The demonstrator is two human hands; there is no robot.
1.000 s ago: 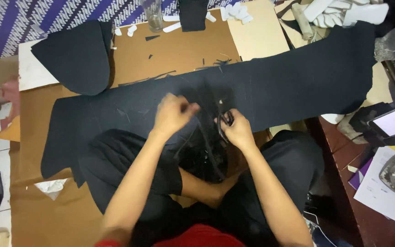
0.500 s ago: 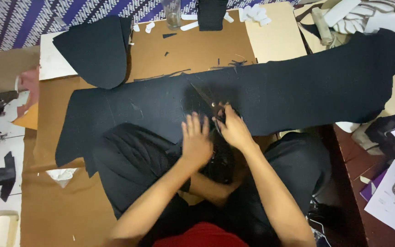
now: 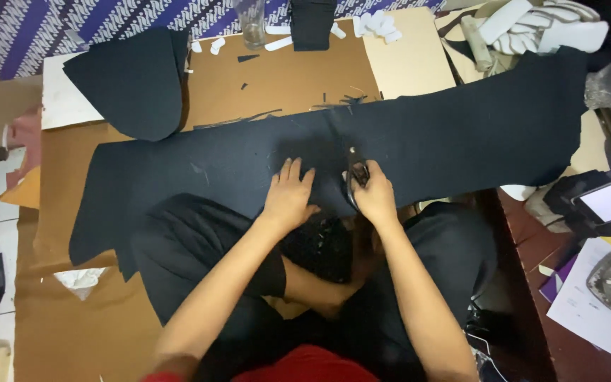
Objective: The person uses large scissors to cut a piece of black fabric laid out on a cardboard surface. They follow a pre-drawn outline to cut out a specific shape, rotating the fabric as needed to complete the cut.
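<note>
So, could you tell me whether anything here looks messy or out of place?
Only cutting litter: thin black scraps lie strewn on the brown board beyond the black sheet. The left hand lies flat on it; the right hand holds scissors.

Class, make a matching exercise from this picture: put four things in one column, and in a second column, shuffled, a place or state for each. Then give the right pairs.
Things:
1. left hand
2. right hand
3. rounded black fabric piece
4. clear glass

Places or states:
A. stands at the far edge of the brown cardboard
B. lies at the far left, partly over a white sheet
C. pressed flat, fingers spread, on the long black fabric
D. closed around black scissors

Pairs: 1-C, 2-D, 3-B, 4-A
</note>
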